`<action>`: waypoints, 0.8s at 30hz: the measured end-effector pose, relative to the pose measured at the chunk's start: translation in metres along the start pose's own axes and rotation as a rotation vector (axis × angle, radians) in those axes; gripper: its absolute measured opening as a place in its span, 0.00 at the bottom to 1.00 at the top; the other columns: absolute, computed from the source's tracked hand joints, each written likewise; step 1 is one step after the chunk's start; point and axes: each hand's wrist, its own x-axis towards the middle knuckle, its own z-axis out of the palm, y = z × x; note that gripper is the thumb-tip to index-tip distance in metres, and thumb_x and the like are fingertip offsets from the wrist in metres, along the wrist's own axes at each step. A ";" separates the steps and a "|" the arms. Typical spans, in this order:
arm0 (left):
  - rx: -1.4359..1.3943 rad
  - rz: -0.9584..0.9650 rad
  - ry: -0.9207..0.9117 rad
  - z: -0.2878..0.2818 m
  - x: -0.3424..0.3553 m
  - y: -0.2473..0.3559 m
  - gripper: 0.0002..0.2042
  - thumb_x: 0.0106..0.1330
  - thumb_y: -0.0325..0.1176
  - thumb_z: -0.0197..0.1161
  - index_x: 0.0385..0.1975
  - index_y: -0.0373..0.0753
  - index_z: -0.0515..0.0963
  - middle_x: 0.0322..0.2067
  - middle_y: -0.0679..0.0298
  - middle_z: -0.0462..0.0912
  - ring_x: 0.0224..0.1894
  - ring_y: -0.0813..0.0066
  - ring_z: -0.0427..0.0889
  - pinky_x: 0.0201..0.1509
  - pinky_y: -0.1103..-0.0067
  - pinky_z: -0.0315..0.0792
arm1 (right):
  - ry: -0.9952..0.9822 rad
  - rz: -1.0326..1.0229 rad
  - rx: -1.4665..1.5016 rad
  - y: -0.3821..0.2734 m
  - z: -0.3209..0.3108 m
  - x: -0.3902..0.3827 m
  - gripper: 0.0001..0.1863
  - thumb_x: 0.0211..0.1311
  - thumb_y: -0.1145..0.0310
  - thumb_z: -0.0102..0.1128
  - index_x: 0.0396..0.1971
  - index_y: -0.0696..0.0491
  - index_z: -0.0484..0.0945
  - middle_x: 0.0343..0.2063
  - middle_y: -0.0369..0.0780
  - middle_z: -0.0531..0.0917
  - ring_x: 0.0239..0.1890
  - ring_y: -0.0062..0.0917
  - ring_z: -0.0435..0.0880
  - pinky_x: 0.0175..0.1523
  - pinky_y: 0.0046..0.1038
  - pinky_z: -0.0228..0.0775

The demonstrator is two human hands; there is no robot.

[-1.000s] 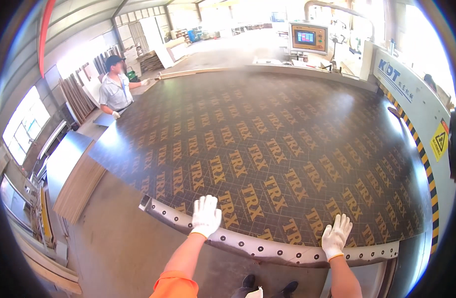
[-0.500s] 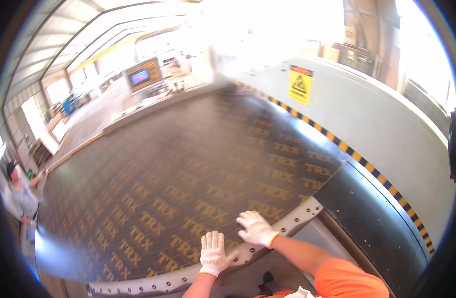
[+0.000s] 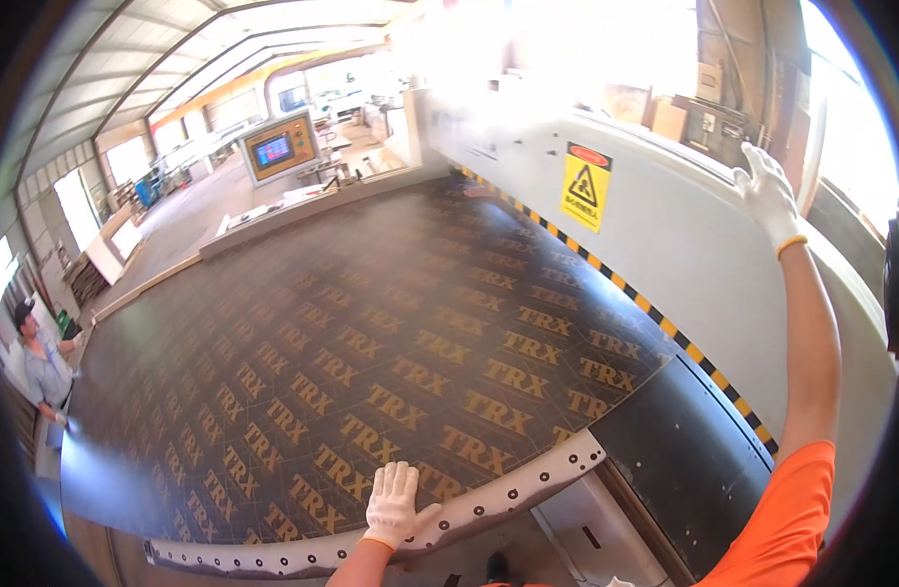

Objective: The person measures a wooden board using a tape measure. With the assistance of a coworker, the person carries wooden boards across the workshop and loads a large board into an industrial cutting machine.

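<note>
A large dark sheet with a repeated gold print (image 3: 391, 313) covers the machine's bed, over a metal edge strip with bolts (image 3: 513, 486) at the near side. My left hand (image 3: 395, 504), in a white glove, lies flat and open on the sheet's near edge. My right hand (image 3: 767, 196), also gloved, is raised at the upper right with fingers apart, over or against the top of the pale grey machine beam (image 3: 694, 245); contact cannot be told. The beam carries a yellow warning label (image 3: 585, 186) and a black-and-yellow striped lower edge (image 3: 641, 298).
A co-worker (image 3: 43, 357) in a grey shirt and cap holds the sheet's left side. A control panel (image 3: 278, 147) stands beyond the bed. A black side table (image 3: 684, 460) lies right of the sheet. The hall's bright windows wash out the background.
The view has swung right toward the beam. My right hand has left the sheet and risen up and right to the beam's top. My left hand stays on the near edge.
</note>
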 end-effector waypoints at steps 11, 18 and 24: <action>-0.001 -0.041 -0.049 -0.012 0.007 -0.002 0.43 0.60 0.60 0.76 0.64 0.28 0.74 0.66 0.43 0.74 0.72 0.39 0.70 0.81 0.50 0.60 | -0.404 0.001 0.150 0.029 0.097 0.071 0.22 0.72 0.57 0.56 0.46 0.62 0.88 0.48 0.60 0.88 0.54 0.51 0.87 0.62 0.44 0.75; -0.007 -0.049 -0.077 -0.016 0.002 -0.003 0.42 0.63 0.62 0.73 0.64 0.28 0.74 0.65 0.43 0.74 0.72 0.40 0.69 0.80 0.50 0.59 | -0.353 -0.014 0.131 -0.017 0.092 0.074 0.15 0.63 0.63 0.67 0.37 0.61 0.87 0.37 0.58 0.88 0.44 0.53 0.89 0.54 0.43 0.79; -0.007 -0.026 -0.096 -0.005 -0.001 -0.009 0.43 0.70 0.63 0.67 0.70 0.29 0.72 0.71 0.40 0.71 0.77 0.37 0.65 0.83 0.49 0.56 | -0.372 -0.122 -0.024 -0.058 0.096 0.058 0.12 0.66 0.66 0.63 0.36 0.61 0.84 0.33 0.56 0.87 0.39 0.49 0.89 0.53 0.43 0.79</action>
